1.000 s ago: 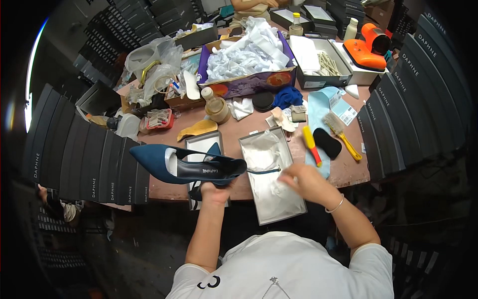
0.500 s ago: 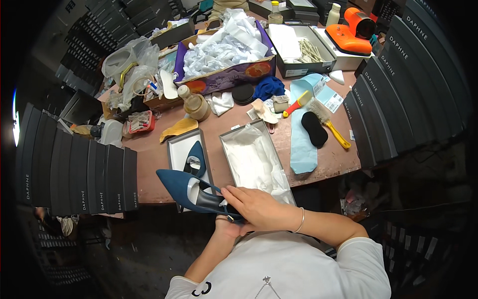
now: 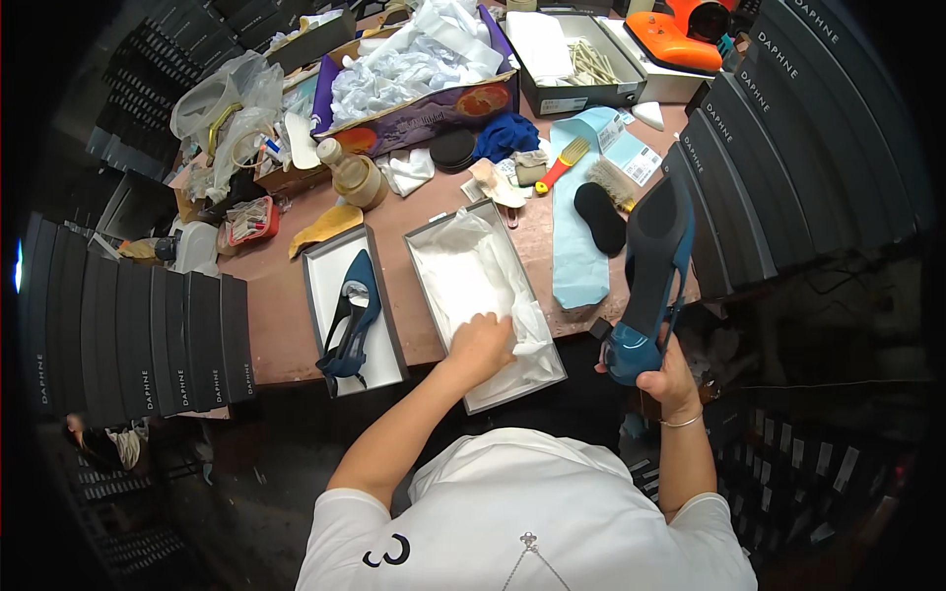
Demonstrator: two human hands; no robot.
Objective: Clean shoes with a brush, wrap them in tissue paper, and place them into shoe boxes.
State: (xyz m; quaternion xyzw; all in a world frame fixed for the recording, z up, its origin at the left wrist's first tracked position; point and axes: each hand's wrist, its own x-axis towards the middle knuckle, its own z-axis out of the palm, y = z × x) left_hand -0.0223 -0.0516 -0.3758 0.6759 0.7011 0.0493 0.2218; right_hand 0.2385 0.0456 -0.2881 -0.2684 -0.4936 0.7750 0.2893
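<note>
Teal heeled shoe (image 3: 650, 286) gripped at toe end by right hand (image 3: 665, 372), off table's right edge, heel hidden. Left hand (image 3: 480, 345) flat on white tissue paper (image 3: 473, 276) in open shoebox (image 3: 483, 300); fingertips hard to see. Second shoe (image 3: 352, 320) in box lid (image 3: 350, 310).

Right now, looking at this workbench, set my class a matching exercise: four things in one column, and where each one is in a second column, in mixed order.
Things:
1. Right hand
2. Left hand
3. Second blue shoe
4. Yellow brush

Places:
a. lying in the box lid
b. on the white tissue in the open box
c. holding a blue shoe off the table's right edge
d. on the table beside the light blue bag

Pairs: 1-c, 2-b, 3-a, 4-d
</note>
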